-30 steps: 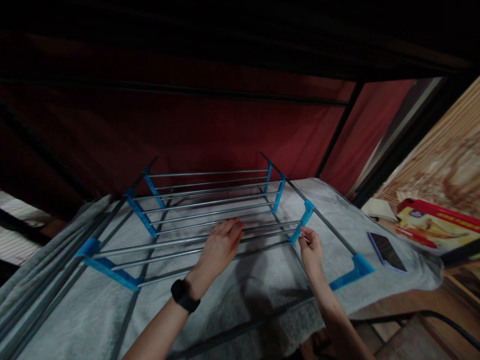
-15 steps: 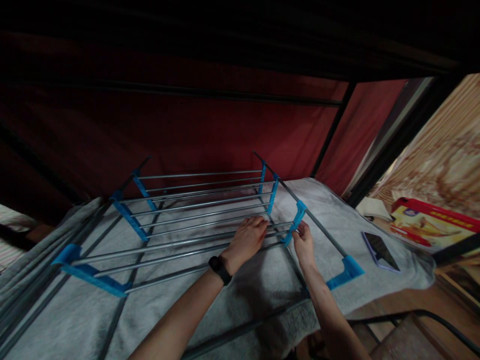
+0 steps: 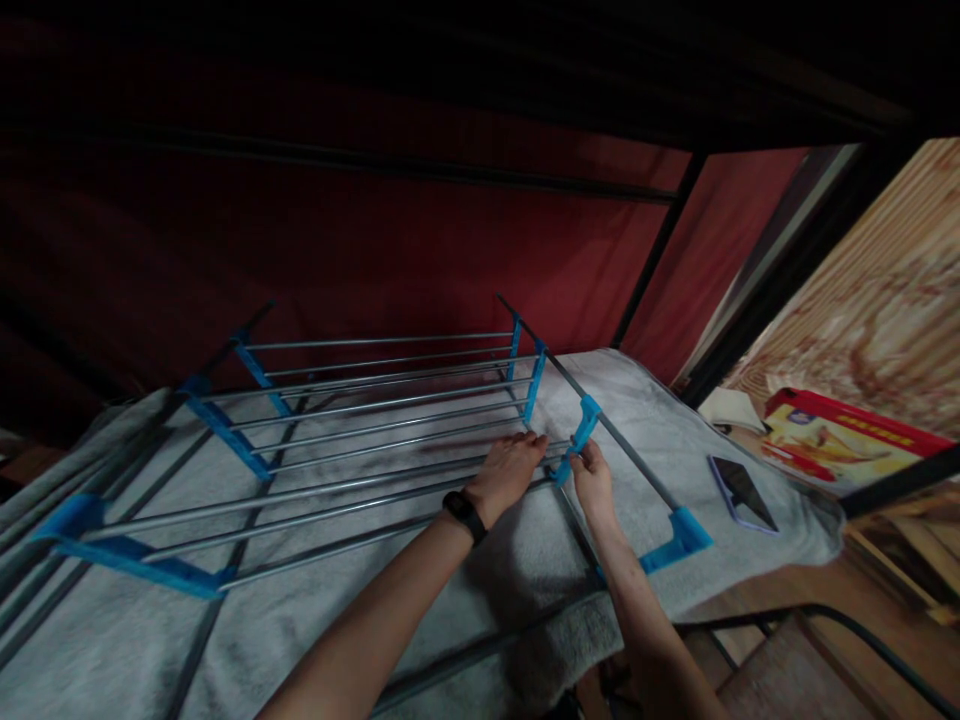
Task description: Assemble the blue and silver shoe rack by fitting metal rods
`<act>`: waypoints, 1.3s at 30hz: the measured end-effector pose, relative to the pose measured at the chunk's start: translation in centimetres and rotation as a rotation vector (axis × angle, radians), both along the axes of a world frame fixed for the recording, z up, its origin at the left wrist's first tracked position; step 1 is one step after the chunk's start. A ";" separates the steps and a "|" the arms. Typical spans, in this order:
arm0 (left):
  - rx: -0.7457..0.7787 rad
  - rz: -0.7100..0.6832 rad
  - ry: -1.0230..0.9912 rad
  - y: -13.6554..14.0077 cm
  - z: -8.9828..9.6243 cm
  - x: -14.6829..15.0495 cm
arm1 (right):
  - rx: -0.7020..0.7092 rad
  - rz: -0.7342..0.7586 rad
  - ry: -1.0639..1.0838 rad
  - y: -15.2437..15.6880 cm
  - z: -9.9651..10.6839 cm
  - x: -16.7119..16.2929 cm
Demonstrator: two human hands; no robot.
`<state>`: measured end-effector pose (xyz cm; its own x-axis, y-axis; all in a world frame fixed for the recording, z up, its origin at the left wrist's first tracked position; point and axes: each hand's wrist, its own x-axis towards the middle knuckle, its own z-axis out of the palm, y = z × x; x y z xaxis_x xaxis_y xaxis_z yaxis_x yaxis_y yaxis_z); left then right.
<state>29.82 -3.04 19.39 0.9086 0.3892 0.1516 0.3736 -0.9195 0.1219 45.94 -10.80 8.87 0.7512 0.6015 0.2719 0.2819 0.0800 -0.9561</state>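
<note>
A rack (image 3: 322, 493) of thin grey metal tubes with blue plastic brackets stands on a grey blanket. My left hand (image 3: 510, 472), with a black band on its wrist, is closed over the right end of a metal tube in the nearest tier, its fingertips partly hidden. Just right of it, my right hand (image 3: 594, 480) pinches the blue bracket (image 3: 581, 425) where those tubes end. That bracket hangs on the right side pole (image 3: 630, 452). Another blue bracket (image 3: 682, 540), without crossbars, sits at the pole's near end.
The grey blanket (image 3: 480, 640) covers the bed. A phone (image 3: 742, 493) lies to the right, near a red and yellow box (image 3: 847, 440). Dark bed-frame posts (image 3: 664, 245) and a red curtain (image 3: 390, 240) stand behind. A dark chair-like frame (image 3: 847, 615) is at lower right.
The view has shifted slightly, so the rack's left side appears farther left. My left hand has slid a little right along the tubes, closer to the bracket that my right hand still grips.
</note>
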 end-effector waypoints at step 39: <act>0.046 0.030 -0.061 -0.5 4.2 0.4 | 0.072 -0.032 -0.098 0.3 4.4 -0.3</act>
